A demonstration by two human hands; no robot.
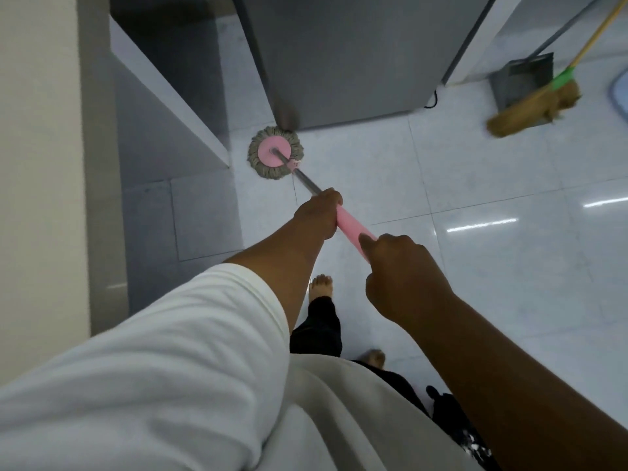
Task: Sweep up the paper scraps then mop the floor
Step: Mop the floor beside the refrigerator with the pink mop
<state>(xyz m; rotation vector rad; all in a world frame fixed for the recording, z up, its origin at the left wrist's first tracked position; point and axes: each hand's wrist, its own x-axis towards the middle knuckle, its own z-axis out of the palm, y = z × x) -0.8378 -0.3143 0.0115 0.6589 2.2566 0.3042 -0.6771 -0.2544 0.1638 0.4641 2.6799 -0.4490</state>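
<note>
Head view, looking down: both hands are on the mop. The left hand (321, 212) is curled round the handle where the pink grip (351, 227) meets the bare metal shaft (307, 181), with the fingers wrapped over the top. The right hand (402, 271) grips the near end of the same pink grip, closer to the body. Its fingers are folded round the handle and one digit lies straight along it, pointing toward the left hand. Neither hand is open.

The mop head (275, 153), a pink disc ringed with grey-beige strands, lies flat on the pale tiled floor (492, 205). It sits at the near corner of a tall grey appliance (339, 56), touching or almost touching it, and just beside the end of a grey partition (170, 96) on the left. The handle slants from there back to the hands.

Well apart, at the upper right, a straw broom (523, 113) with a green collar leans across a grey dustpan (523, 79) standing against the wall. A black cord (433, 103) hangs at the appliance's right edge. Two bare feet (321, 285) stand on the tiles below the arms, and a white sleeve (170, 351) covers the left upper arm.
</note>
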